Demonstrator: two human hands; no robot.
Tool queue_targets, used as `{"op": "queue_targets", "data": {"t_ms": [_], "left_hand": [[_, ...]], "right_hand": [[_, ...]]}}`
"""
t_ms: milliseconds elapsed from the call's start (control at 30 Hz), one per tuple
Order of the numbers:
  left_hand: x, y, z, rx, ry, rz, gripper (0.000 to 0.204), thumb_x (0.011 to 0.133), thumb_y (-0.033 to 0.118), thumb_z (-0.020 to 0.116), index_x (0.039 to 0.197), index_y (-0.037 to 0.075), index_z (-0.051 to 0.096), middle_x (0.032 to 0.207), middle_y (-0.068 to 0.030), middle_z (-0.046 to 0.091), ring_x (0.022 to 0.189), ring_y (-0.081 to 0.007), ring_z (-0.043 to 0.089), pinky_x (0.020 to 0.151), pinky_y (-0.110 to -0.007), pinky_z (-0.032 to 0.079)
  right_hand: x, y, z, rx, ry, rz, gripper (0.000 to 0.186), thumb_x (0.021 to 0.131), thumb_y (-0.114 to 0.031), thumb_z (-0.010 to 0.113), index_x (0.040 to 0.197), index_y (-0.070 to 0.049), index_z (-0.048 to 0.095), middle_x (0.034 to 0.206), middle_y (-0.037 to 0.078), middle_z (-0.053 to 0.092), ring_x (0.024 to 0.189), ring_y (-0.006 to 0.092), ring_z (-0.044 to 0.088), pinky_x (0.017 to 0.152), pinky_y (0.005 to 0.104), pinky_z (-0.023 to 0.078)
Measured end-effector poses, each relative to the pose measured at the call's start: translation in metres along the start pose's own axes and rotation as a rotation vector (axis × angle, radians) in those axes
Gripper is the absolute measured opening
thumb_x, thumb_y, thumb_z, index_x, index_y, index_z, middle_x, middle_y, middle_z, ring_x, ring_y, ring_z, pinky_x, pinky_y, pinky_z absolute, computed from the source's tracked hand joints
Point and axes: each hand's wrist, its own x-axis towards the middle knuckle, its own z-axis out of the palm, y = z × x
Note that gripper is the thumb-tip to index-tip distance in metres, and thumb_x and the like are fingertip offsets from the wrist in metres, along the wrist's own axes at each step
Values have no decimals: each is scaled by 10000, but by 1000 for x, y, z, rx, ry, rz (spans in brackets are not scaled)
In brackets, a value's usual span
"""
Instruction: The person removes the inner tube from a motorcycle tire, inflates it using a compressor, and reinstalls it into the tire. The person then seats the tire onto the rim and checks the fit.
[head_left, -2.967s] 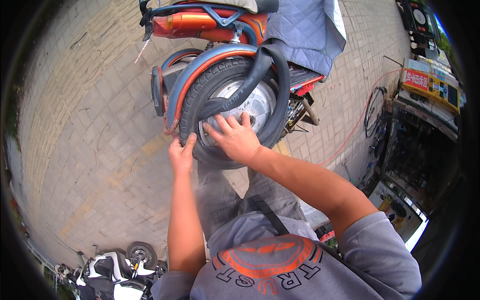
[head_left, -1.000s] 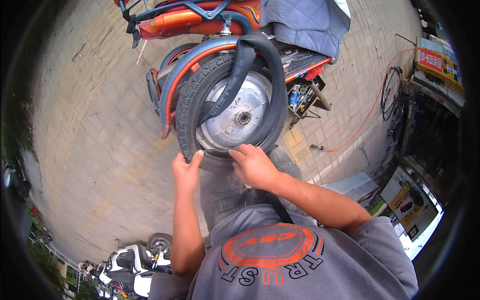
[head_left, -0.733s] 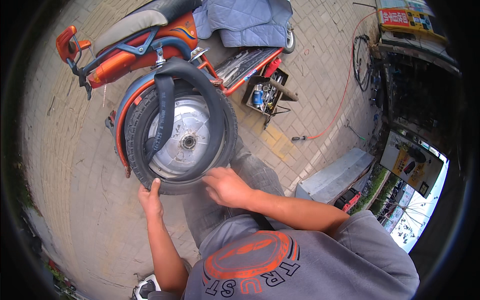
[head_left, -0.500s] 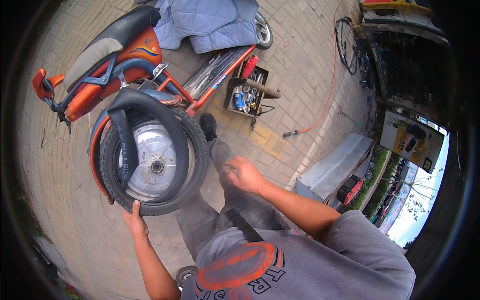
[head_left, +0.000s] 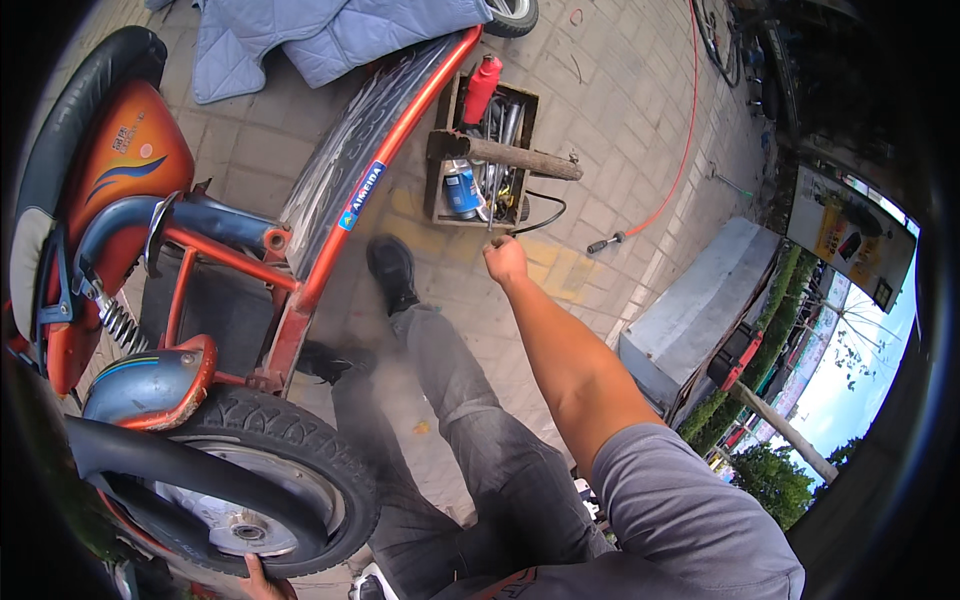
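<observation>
Right hand moved beside toolbox | arm outstretched | hand curled

Pretty sure you're at an outdoor repair spot, what with that open toolbox crammed with tools on the brick pavement, the scooter near it, plus trees and sky.

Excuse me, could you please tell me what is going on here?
A person is working at an orange scooter. The left hand touches the lower edge of its rear tyre, and a black inner tube loops across the wheel, partly outside the tyre. The right hand is at the near side of an open toolbox; whether it holds a tool is unclear.
</observation>
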Motion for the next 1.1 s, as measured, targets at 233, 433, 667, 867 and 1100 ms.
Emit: {"op": "queue_targets", "data": {"t_ms": [233,433,667,867,1100], "left_hand": [[-1,5,-11,453,54,175,407,884,310,681,983,-80,618,850,-75,579,723,-180,515,611,-362,442],[-7,20,37,476,294,-39,383,903,311,664,975,-64,629,829,-64,571,689,-166,503,587,-348,438],[22,-24,26,208,149,-21,359,919,350,659,876,-6,643,756,-15,539,581,-141,432,487,-324,379],[-29,18,60,-227,-330,97,602,874,113,698,1377,-37,404,1335,-124,520,1191,-244,528,1071,-387,378],[-22,14,35,-354,-584,163,630,791,-2,698,1362,-2,432,1325,-89,544,1218,-215,517,1084,-366,352]], "right_hand": [[120,9,54,-106,68,114,588,842,-291,659,1294,51,504,1153,283,629,1114,401,597,960,417,475],[146,1,71,-54,142,180,269,863,-153,569,1090,-11,596,1084,242,664,1036,415,631,894,469,502],[38,-2,3,254,197,20,294,926,-212,526,1088,14,620,955,268,663,900,419,641,815,476,485],[-238,83,-137,729,-281,63,251,988,-205,525,1136,-9,577,686,16,486,555,121,432,502,265,350],[-361,-40,-232,421,-262,-354,339,974,-194,581,1248,5,556,771,-30,499,643,61,437,551,238,362]]}}
